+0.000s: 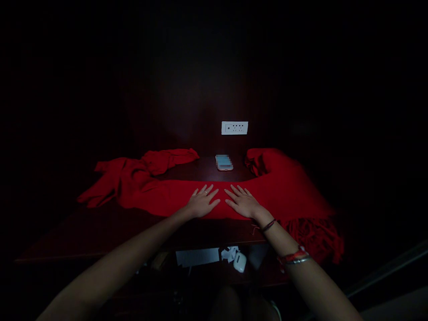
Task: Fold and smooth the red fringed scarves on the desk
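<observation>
One left hand (202,204) and one right hand (246,205) lie flat, fingers (213,195) splayed, grasping nothing. Beneath them, a red fringed scarf (174,195) crosses the counter (207,231).

Left hand (202,205): flat, palm down, fingers (213,194) spread
Right hand (245,205): the same, near it
Arms (133,243): both reach forward, slanting in

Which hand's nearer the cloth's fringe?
Right. The right hand lies palm down on the red cloth, to the left of the fringe; the left hand, also palm down on it, is farther left.
</observation>
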`<state>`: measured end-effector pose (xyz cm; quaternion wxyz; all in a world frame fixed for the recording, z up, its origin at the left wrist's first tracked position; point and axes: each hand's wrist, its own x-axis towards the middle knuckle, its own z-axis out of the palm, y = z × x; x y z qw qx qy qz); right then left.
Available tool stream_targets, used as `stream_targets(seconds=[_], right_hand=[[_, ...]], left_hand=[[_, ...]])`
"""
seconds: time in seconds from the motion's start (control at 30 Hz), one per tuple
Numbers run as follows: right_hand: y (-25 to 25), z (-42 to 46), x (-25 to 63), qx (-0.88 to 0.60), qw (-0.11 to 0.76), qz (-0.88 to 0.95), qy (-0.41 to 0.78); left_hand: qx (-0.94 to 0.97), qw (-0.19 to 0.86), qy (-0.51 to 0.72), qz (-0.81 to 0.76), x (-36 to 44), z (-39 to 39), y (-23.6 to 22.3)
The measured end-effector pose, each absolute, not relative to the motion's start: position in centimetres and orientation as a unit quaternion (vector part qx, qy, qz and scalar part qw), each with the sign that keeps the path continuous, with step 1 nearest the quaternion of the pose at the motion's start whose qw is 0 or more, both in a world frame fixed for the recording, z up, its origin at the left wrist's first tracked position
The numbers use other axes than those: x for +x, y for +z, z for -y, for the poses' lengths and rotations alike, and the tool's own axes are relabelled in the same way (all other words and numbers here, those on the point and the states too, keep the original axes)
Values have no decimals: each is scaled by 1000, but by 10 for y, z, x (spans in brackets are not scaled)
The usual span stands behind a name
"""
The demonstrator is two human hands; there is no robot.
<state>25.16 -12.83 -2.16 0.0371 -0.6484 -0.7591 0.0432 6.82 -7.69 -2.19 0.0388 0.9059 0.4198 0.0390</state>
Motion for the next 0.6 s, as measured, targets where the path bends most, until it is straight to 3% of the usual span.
stream_targets(seconds=[0.3, 0.6], right_hand=[[-22, 129, 252, -650, 49, 756, 51], [-21, 130, 257, -636, 79, 766, 51]], left_hand=[[859, 36, -5, -510, -15, 52, -23], [881, 3, 68, -469, 49, 37, -13]])
